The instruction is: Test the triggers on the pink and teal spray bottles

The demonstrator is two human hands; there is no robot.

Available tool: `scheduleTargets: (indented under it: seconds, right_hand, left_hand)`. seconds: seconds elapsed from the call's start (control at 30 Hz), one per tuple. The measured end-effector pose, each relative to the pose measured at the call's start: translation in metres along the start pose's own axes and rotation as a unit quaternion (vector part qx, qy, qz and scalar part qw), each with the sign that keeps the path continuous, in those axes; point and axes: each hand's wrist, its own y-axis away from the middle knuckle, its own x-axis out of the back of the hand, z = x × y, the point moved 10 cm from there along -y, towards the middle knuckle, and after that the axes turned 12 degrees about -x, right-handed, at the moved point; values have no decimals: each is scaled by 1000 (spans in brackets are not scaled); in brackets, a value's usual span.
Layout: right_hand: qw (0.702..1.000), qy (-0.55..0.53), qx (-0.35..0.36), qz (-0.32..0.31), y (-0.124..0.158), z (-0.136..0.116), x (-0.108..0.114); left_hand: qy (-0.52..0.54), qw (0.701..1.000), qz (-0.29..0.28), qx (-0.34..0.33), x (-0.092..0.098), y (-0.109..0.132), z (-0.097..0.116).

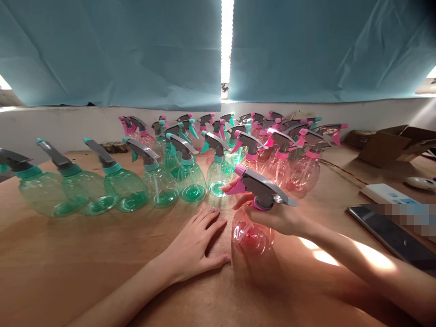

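Note:
My right hand (275,220) is closed round the neck of a pink spray bottle (252,236), just under its grey and pink trigger head. The bottle is upright, near the middle of the wooden table (163,290); whether its base touches the wood I cannot tell. To its left my left hand (194,243) lies flat on the tabletop, fingers spread and holding nothing. Beyond the hands runs a front row of spray bottles, with green ones like this green spray bottle (191,181) at left and centre, and pink ones like this pink spray bottle (303,172) at right.
More green and pink spray bottles crowd behind the front row. An open cardboard box (388,145), a white box (381,193), a dark phone (388,234) and a white mouse (420,183) are at the right. Blue curtains (112,54) hang at the back.

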Motion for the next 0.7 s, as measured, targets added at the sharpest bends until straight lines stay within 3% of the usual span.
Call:
scheduleTargets:
  seconds: [0.13,0.43,0.7]
  right_hand:
    - [1000,-5,13,-4,1,-7,0]
    - [998,16,27,53,2,-1,9]
    - [998,-58,16,-20,-1,4,0]
  left_hand:
    - [3,1000,-5,0,0,0,0]
    - [10,1000,1,6,1,1,-2]
    - [12,1000,0,6,2,0,-1]
